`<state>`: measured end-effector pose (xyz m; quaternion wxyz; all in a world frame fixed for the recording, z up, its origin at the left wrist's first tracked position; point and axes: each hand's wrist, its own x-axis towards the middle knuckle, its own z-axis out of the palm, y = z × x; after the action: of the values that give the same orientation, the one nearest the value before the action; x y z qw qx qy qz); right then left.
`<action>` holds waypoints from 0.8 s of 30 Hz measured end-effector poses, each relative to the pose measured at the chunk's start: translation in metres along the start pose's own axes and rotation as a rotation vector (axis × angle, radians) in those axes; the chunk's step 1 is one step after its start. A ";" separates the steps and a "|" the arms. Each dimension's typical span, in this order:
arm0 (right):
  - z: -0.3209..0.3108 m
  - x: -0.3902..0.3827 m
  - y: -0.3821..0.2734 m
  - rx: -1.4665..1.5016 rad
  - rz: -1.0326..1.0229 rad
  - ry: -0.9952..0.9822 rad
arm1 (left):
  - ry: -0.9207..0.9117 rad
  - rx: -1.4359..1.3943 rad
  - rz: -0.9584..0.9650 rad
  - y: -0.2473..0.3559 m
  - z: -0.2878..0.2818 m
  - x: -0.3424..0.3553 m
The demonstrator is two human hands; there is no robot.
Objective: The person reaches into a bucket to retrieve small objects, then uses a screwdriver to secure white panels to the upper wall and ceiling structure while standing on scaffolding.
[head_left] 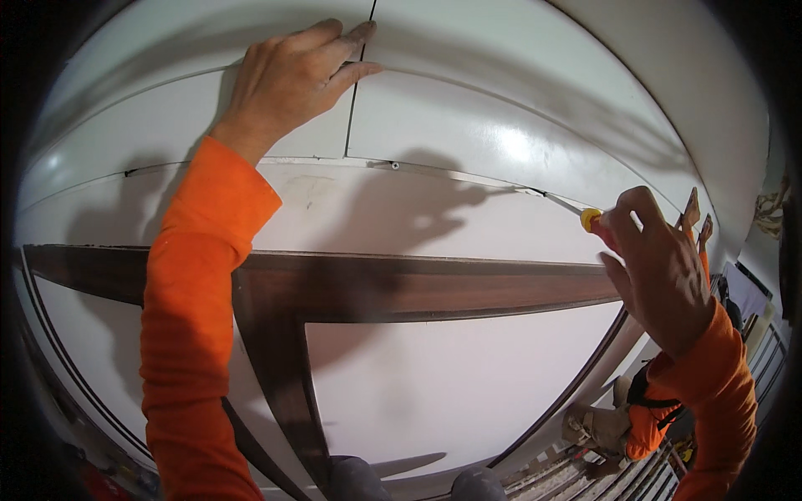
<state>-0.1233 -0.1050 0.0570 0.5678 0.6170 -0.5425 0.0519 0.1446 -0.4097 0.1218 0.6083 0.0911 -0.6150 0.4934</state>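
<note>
My right hand (660,267) is closed round the red and yellow handle of a screwdriver (590,220). Its thin shaft points left, with the tip at the lower edge of a glossy white panel (468,134). High on the left, my left hand (296,79) rests against the panels beside a dark vertical seam (354,108). The thumb and fingers are apart there, straddling a horizontal ridge. A small screw (395,165) sits in the narrow strip along the panel's lower edge, between my hands.
Below the panels runs a dark brown wooden frame (434,280) around pale boards (459,384). Another person in orange (643,430) is at the lower right, near slatted bars (551,480). Another person's raised hands (691,210) touch the panel's right end. My knees (359,478) show at the bottom.
</note>
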 end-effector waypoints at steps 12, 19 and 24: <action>0.004 -0.008 0.005 -0.006 0.017 0.013 | -0.007 0.130 0.040 -0.009 0.007 -0.005; 0.010 -0.010 0.017 -0.320 0.030 -0.039 | -0.068 0.205 0.025 -0.013 0.012 -0.007; 0.010 -0.004 0.016 -0.190 0.025 0.028 | -0.051 0.211 0.094 -0.028 0.017 -0.010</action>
<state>-0.1422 -0.1065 0.0609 0.6305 0.5528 -0.5447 0.0162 0.1557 -0.4407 0.1307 0.5558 0.1383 -0.5783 0.5810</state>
